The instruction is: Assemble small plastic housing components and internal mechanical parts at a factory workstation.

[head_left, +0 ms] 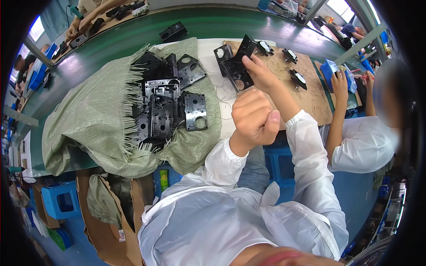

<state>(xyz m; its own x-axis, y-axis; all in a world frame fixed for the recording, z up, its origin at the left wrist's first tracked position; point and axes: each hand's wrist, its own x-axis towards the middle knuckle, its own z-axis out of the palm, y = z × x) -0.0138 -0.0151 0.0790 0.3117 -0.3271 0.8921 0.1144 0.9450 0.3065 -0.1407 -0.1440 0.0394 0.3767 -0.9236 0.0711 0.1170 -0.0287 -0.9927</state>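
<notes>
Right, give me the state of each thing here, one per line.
Right hand: closed on black frame
Black frame: held, tilted
Left hand: curled into a fist
Woven sack: mouth open, black parts showing
Cardboard box: open on top
Three black-and-white parts: lying apart on brown board
Far-left blue stool: upright

Just right of the frame's upper centre, a black plastic housing (232,69) with round openings and upright sides slants in the right hand (262,75); it may be more than one piece.
</notes>
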